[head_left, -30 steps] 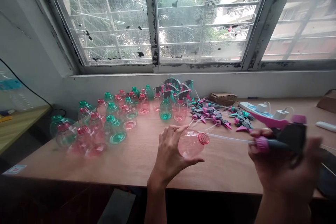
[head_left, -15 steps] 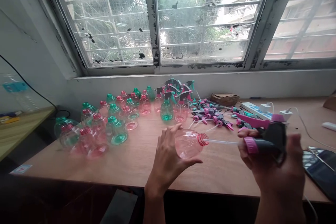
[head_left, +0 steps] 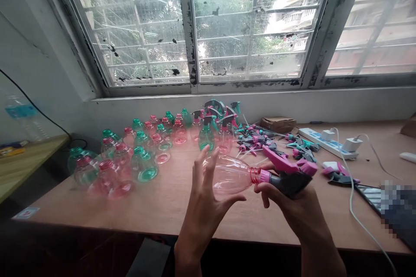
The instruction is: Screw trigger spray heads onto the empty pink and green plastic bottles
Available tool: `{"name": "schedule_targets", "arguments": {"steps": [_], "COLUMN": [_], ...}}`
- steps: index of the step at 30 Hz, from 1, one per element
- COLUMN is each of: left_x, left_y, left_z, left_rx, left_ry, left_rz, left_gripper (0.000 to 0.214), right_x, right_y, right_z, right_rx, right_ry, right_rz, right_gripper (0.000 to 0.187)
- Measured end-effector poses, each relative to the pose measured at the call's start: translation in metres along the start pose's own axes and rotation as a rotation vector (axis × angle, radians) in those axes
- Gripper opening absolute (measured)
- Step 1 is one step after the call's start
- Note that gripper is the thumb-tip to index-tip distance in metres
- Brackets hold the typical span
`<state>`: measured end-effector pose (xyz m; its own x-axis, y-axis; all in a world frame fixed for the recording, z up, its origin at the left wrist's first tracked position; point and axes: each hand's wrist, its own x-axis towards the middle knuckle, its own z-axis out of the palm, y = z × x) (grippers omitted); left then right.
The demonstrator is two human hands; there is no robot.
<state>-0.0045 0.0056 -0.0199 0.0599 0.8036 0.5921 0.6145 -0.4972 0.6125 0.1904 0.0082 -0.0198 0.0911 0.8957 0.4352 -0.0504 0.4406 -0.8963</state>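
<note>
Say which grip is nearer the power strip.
Right. The right grip, on the spray head, is front-left of the power strip; left grip, at the pink bottle, is farther left.

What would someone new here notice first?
Probably the pink bottle, sideways against the left hand, while the right hand holds a trigger sprayer at its neck. Next, the crowd of pink and green bottles on the table's left side, and the big window behind.

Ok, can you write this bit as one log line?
left hand: holds pink bottle sideways | right hand: grips spray head | collar: at bottle's neck
</note>
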Motion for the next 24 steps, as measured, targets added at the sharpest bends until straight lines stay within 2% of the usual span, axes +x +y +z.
{"name": "schedule_targets", "arguments": {"steps": [2,4,9,11,13,14,16,19,21,24], "left_x": [-0.002,-0.004,-0.003,-0.002,-0.002,-0.003,-0.005,-0.007,-0.008,-0.009], "left_y": [0.000,0.000,0.008,0.011,0.009,0.006,-0.003,-0.015,-0.019,-0.022], "left_z": [-0.003,-0.006,-0.014,-0.017,-0.020,-0.022,-0.025,-0.032,-0.035,-0.039], "left_rx": [-0.034,-0.087,-0.254,-0.343,-0.423,-0.456,-0.502,-0.482,-0.421,-0.350], "left_ry": [0.055,0.135,0.343,0.446,0.505,0.489,0.361,0.108,0.050,0.109], "left_rz": [0.048,0.100,0.137,0.117,0.054,0.007,-0.098,-0.205,-0.222,-0.108], "left_gripper": [0.110,0.107,0.064,0.053,0.053,0.057,0.070,0.073,0.066,0.073], "right_x": [0.000,0.000,-0.001,-0.004,-0.006,-0.007,-0.008,-0.006,-0.004,-0.001], "right_y": [0.001,0.003,0.007,0.007,0.007,0.006,0.007,0.009,0.012,0.018], "right_z": [-0.002,-0.004,-0.002,0.001,0.002,0.003,0.004,0.005,0.004,0.003], "right_rx": [-0.005,0.017,0.051,0.009,-0.058,-0.091,-0.134,-0.164,-0.213,-0.145], "right_ry": [-0.014,-0.029,-0.047,-0.038,-0.003,0.023,0.052,0.028,0.045,0.028], "right_rz": [0.035,0.074,0.172,0.108,-0.047,-0.146,-0.333,-0.459,-0.427,-0.221], "right_gripper": [0.019,0.026,0.042,0.035,0.028,0.027,0.028,0.026,0.024,0.020]}}
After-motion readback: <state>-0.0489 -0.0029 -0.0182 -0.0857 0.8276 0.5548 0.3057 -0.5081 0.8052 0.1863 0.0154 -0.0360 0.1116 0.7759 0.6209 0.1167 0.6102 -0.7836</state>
